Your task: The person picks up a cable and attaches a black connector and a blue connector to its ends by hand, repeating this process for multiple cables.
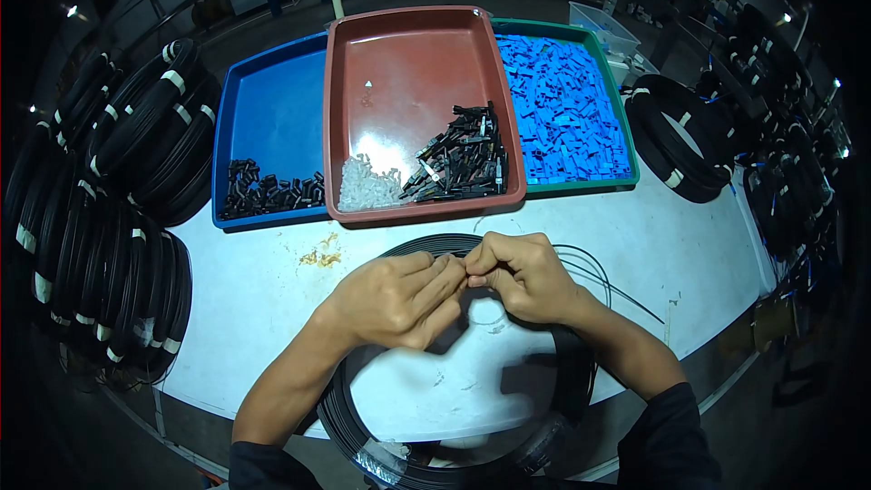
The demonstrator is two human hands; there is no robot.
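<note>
My left hand (395, 299) and my right hand (524, 277) meet fingertip to fingertip above the table, both closed in a pinch. Whatever sits between the fingers is too small and too covered to make out. Beneath them lies a large coil of black cable (337, 413), its lower part wrapped with clear tape (381, 461). Several loose cable ends (626, 293) stick out from the coil to the right of my right hand.
Behind the coil stand a blue tray (220, 141) with black pieces, a reddish-brown tray (408, 54) with clear and black connectors, and a green tray (633, 159) full of blue pieces (567, 113). Stacked black coils (109, 263) flank the white table (245, 308) left; more coils (680, 141) stand right.
</note>
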